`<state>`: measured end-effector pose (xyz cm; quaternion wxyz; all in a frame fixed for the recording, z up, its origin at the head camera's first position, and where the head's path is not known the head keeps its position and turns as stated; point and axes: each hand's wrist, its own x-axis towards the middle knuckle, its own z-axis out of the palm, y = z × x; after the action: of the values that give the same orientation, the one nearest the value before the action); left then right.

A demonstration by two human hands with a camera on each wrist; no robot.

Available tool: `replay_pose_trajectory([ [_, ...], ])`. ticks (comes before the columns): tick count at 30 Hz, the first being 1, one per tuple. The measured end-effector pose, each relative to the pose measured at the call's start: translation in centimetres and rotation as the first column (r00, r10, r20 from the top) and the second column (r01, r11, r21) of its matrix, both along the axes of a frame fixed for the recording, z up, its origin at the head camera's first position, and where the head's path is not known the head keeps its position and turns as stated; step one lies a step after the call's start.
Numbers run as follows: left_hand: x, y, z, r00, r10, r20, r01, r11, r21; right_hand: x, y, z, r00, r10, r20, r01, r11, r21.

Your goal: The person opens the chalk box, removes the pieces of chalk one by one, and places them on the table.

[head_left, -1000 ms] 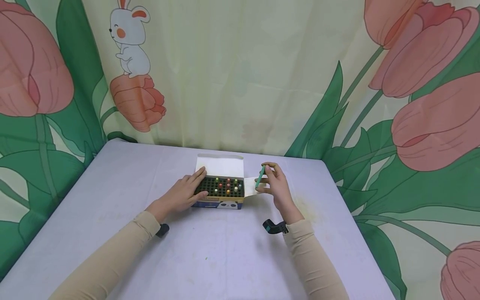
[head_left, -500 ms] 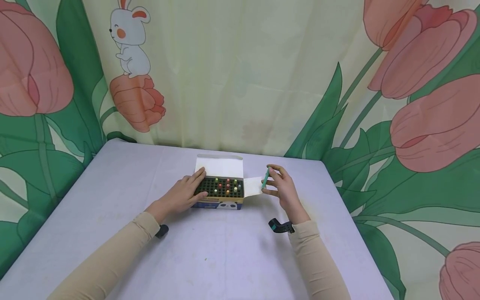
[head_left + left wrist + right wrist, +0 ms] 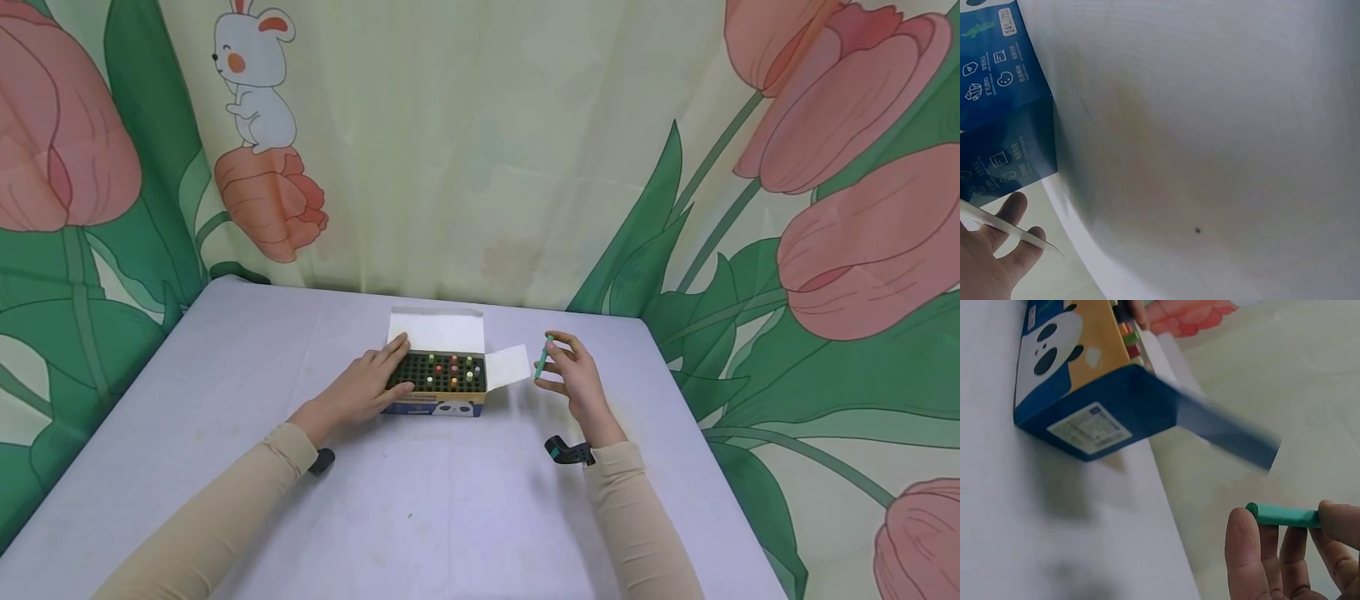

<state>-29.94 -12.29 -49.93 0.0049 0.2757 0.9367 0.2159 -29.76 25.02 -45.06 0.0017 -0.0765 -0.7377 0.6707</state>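
Observation:
A blue and yellow panda box [image 3: 420, 406] stands open on the table, its black grid tray [image 3: 409, 372] showing several coloured chalk sticks upright in the holes. My left hand [image 3: 352, 392] rests over the box's left end, fingers extended towards the back and thumb near the front edge. In the left wrist view, two fingertips [image 3: 1016, 209] show beyond a thin white flap [image 3: 997, 224]. To the right of the box, my right hand [image 3: 581, 379] holds a green chalk stick [image 3: 1285, 515] by its ends between fingers and thumb, raised above the table.
The white lid [image 3: 437, 331] stands up behind the tray. A side flap [image 3: 507, 367] sticks out rightward, between the box and my right hand. A pale cloth covers the table [image 3: 450, 500]; a printed curtain [image 3: 465, 167] hangs behind it.
My right hand has moved rightward with the green chalk stick, away from the box and clear of the side flap. The left hand has stayed in place on the box.

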Motion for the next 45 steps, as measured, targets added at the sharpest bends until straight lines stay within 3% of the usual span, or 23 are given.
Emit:
replay_pose_trajectory([
  [13, -0.1, -0.1, -0.3, 1.0, -0.006, -0.007, 0.006, 1.0, 0.005, -0.2, 2.1, -1.7, 0.994, -0.051, 0.101, 0.039, 0.993, 0.114],
  [20, -0.2, -0.1, -0.4, 1.0, -0.007, -0.013, 0.007, 1.0, 0.0, -0.5, 3.5, -3.0, 0.978, -0.117, 0.172, 0.074, 0.968, 0.238],
  [26, -0.2, -0.1, -0.2, 1.0, -0.013, -0.01, 0.013, 1.0, 0.004, -0.6, 5.0, -4.2, 0.965, -0.155, 0.213, 0.073, 0.935, 0.348],
  [33, -0.3, -0.2, -0.3, 1.0, -0.012, -0.011, 0.012, 1.0, 0.001, -0.2, 6.5, -5.1, 0.966, -0.162, 0.199, 0.066, 0.906, 0.418],
  [45, -0.3, -0.2, -0.6, 1.0, -0.009, -0.018, 0.009, 1.0, 0.006, -0.1, 7.3, -5.5, 0.972, -0.158, 0.174, 0.02, 0.793, 0.609],
])
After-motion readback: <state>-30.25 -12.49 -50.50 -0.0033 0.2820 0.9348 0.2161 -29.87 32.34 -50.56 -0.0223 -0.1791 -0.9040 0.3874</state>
